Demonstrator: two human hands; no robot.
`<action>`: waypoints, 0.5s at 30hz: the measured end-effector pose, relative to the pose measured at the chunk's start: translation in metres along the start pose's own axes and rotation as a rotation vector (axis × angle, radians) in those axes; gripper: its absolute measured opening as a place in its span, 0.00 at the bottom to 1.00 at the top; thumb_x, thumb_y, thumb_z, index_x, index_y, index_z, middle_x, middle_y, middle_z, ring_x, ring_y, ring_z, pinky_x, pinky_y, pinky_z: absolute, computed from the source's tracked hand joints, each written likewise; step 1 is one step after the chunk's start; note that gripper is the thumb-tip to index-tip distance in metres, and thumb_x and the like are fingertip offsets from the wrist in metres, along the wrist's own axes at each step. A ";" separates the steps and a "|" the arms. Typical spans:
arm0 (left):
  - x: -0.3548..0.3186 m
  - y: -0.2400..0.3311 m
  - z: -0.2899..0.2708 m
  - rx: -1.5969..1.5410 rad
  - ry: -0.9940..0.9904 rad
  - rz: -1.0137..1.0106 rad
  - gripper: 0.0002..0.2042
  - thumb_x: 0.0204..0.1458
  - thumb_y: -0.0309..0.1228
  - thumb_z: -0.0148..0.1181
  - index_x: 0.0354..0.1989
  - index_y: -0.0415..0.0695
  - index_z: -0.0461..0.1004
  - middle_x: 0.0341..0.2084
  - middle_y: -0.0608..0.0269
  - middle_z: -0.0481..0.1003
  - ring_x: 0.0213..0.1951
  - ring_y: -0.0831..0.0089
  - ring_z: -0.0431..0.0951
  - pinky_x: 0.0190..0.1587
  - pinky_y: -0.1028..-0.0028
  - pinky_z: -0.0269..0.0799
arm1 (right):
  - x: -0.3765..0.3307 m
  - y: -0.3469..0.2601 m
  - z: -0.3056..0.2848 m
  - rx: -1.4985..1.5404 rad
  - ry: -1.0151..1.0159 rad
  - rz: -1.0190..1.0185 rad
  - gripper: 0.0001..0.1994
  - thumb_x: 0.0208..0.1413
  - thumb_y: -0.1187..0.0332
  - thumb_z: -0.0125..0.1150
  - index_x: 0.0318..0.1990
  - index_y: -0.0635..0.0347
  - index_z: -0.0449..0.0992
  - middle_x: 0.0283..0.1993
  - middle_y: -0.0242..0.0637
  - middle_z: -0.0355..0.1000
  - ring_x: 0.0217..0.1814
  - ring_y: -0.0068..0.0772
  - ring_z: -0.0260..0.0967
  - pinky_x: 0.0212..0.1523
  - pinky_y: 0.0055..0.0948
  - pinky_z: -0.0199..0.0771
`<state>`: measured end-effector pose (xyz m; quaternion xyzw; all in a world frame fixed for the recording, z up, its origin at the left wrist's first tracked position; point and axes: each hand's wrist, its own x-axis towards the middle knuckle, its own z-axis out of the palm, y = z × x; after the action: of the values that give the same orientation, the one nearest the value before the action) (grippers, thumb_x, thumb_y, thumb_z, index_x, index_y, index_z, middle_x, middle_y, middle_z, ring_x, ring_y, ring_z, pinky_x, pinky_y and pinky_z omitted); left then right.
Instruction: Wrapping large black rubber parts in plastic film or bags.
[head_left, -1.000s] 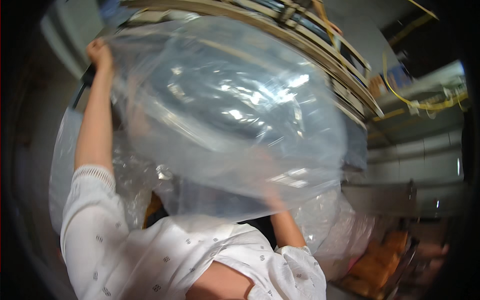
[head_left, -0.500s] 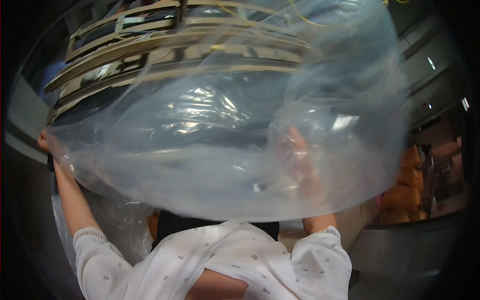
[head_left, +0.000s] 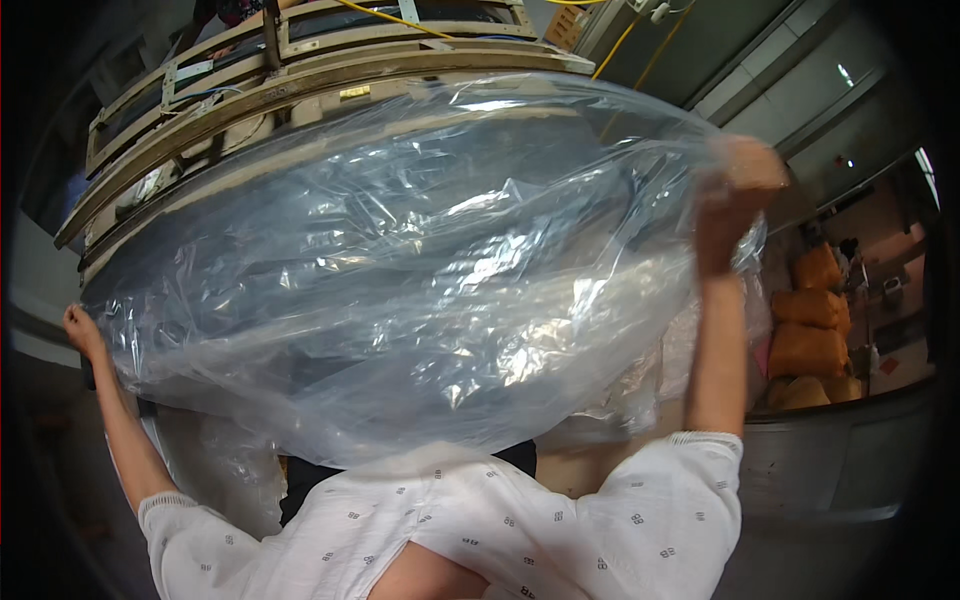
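A large sheet of clear plastic film (head_left: pixel 400 270) stretches in front of me from one hand to the other, wrinkled and shiny. At the far left, my left hand (head_left: pixel 82 332) is closed on one end of it. My right hand (head_left: pixel 742 190), raised at the right and blurred by motion, appears closed around the opposite end. The film's lower part sags against my chest. Through it a dark surface shows dimly beneath.
Behind the film stands a wooden slatted frame (head_left: pixel 330 73) with metal plates. A yellow cable (head_left: pixel 620 48) hangs at the back right. Several orange sacks (head_left: pixel 808 348) are stacked on the right. More crumpled clear plastic (head_left: pixel 235 470) lies low at the left.
My right hand has moved up and to the right from behind the film, drawing it taut. The billowing film has come down. My left hand has shifted slightly left and lower.
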<state>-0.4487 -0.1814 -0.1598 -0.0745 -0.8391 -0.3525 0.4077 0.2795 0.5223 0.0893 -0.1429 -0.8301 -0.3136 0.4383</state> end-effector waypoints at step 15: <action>-0.019 -0.014 -0.059 0.342 -0.286 0.060 0.17 0.57 0.38 0.44 0.45 0.37 0.67 0.41 0.46 0.71 0.44 0.54 0.71 0.46 0.66 0.65 | -0.060 -0.067 0.159 0.046 -0.328 0.457 0.21 0.44 0.54 0.62 0.44 0.54 0.70 0.42 0.34 0.65 0.43 0.38 0.60 0.42 0.35 0.56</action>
<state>-0.4048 -0.2273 -0.1570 -0.0783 -0.9332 -0.1788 0.3016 0.1786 0.5761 -0.0525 -0.3652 -0.8431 -0.1606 0.3606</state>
